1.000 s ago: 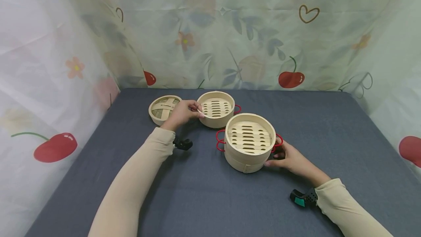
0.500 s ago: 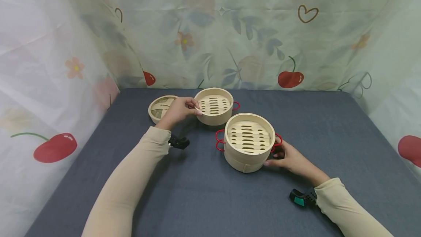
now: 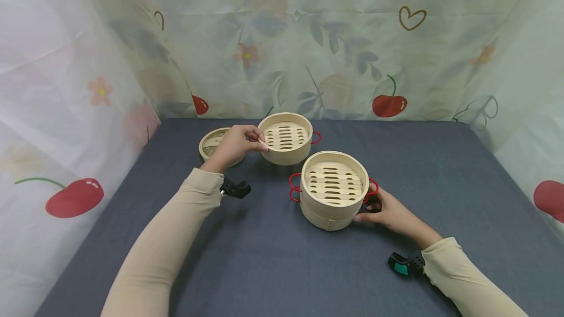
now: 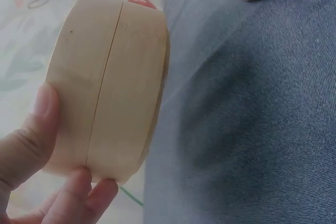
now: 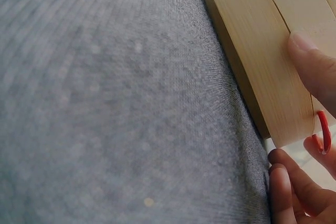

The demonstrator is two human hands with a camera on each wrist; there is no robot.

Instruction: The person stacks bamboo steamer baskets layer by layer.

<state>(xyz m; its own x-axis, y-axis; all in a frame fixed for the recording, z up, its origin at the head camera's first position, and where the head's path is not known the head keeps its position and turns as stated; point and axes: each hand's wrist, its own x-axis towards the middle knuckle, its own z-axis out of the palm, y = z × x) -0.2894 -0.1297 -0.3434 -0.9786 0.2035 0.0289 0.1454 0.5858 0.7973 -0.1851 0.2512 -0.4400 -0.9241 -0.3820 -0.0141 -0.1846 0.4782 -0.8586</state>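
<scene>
My left hand (image 3: 240, 143) pinches the left side of a round bamboo steamer basket (image 3: 288, 156) with a slatted floor and a red handle on its far right. In the left wrist view the thumb lies on the outer wall of this basket (image 4: 110, 87), fingers at its lower edge, with a shadow on the cloth beside it. Closer to me stand two stacked bamboo steamer baskets (image 3: 328, 216) with red handles on both sides. My right hand (image 3: 392, 212) grips this stack at its right; the right wrist view shows the thumb on the wall and fingers curled near a red handle (image 5: 325, 132).
A woven bamboo lid (image 3: 209, 148) lies at the back left, partly hidden behind my left hand. Dark blue-grey cloth covers the table (image 3: 264, 273). Printed curtains (image 3: 308, 38) enclose the back and both sides.
My left hand has lifted the single steamer basket and drawn it slightly back and left, covering more of the lid. The right hand and the stack have stayed in place.
</scene>
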